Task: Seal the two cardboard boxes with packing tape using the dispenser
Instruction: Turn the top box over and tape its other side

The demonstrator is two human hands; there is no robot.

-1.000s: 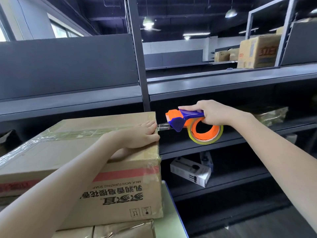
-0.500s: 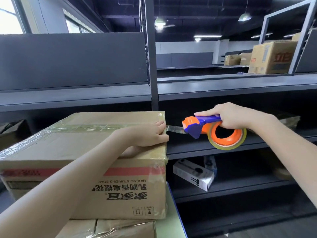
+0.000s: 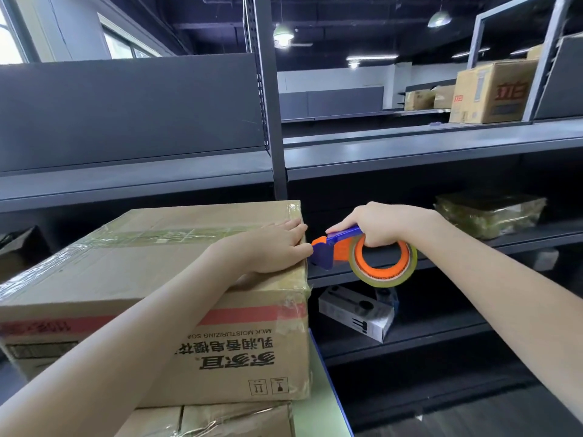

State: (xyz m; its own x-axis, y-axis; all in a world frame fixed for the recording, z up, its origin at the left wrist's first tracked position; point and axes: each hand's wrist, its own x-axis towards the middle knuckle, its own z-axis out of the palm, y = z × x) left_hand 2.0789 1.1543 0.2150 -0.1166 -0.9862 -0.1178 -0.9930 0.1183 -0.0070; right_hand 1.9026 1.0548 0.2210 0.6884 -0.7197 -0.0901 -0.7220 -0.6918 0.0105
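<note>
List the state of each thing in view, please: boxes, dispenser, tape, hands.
Top box: closed, taped along the middle seam.
Lower box: under the top box, mostly hidden.
Dispenser: held at the top box's right edge.
Tape roll: mounted on the dispenser.
Left-hand grip: open, flat on the top box.
Right-hand grip: wrapped round the dispenser handle.

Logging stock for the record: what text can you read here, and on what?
"MILK MOISTURIZING SOA", upside down, rest behind the left arm: top cardboard box front.
Its Chinese print, also upside down: unclear.
"立白", red: far box on the upper shelf.
Tape roll lettering: too small.
</note>
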